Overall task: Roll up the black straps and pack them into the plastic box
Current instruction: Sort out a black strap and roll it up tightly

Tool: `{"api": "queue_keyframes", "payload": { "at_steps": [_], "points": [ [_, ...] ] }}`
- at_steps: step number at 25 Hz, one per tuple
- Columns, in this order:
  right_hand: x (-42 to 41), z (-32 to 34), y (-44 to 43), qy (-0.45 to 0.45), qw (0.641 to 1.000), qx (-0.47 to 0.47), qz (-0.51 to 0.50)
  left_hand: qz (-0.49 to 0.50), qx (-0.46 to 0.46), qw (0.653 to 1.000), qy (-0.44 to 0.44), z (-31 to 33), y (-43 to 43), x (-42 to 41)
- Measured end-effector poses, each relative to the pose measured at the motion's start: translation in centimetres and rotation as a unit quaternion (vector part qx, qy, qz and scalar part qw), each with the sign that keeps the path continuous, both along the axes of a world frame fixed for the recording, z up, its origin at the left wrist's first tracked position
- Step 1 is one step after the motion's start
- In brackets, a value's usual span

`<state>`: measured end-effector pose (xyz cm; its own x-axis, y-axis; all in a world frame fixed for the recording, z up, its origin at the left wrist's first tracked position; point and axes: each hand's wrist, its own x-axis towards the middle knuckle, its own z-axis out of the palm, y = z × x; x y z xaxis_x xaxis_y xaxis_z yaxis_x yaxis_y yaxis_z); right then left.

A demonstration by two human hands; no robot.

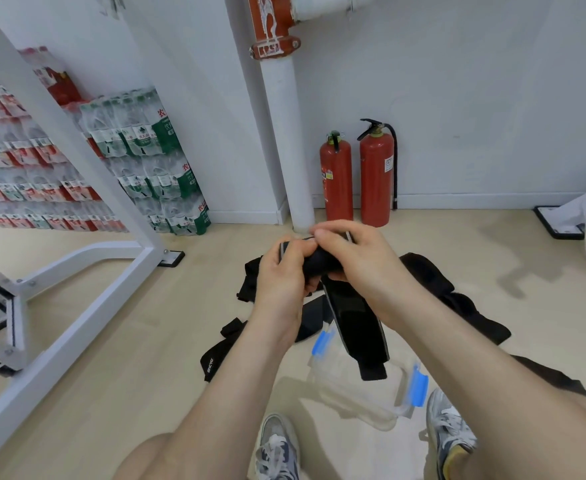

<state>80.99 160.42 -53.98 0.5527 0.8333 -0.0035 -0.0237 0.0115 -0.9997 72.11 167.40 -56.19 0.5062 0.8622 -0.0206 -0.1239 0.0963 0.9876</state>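
The strap (353,323) at centre was black matt cloth with a grey edge. The box (350,400) below it was clear, smooth plastic with blue plastic clips (418,386). The floor (146,358) looked like pale wood, smooth with a dull sheen. The extinguishers (374,174) were glossy red metal. The frame (87,306) at left was smooth white-painted metal. The bottles (146,143) were wrapped in shiny plastic.

Looks like a storeroom corner: shrink-wrapped water bottle packs (146,143) stacked left of the white pipe (282,140), two red fire extinguishers (375,174) right of it.
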Motion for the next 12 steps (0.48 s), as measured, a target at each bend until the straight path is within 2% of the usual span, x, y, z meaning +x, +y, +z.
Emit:
{"api": "queue_keyframes", "payload": {
  "at_steps": [4,9,12],
  "points": [
    [-0.5,-0.8,0.6,-0.067,0.996,-0.018,-0.053,-0.003,-0.035,0.999,-0.029,-0.7,-0.8,0.5],
    [-0.8,-0.7,0.7,-0.171,0.982,-0.027,-0.076,0.062,-0.095,0.993,-0.042,-0.8,-2.2,1.2],
    [-1.2,-1.4,0.9,-0.181,0.978,-0.031,-0.096,0.074,-0.084,0.993,-0.041,-0.6,-2.4,1.0]
  ]
}}
